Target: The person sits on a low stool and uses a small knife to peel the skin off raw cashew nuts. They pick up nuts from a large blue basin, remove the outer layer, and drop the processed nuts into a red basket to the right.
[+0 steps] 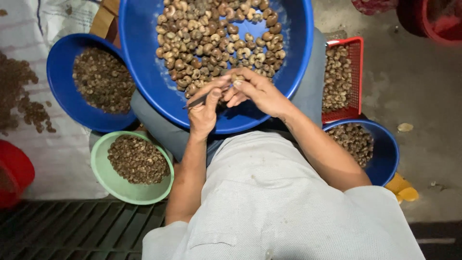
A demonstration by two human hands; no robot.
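A large blue basin [144, 58] rests on my lap, holding several brown curved nuts [216, 33] in their skins. Both my hands meet over its near side. My left hand [204, 110] grips a thin dark pointed tool [195, 102] whose tip sticks out to the left. My right hand [257, 90] pinches a single nut [237, 77] between fingers and thumb, right against the left hand's fingertips.
To the left are a smaller blue bowl [60, 82] of dark shell bits and a green bowl [103, 178] of small brown pieces. On the right stand a red mesh basket [357, 72] of pale nuts and another blue bowl [387, 154]. Loose shells [19, 91] lie on a white sheet.
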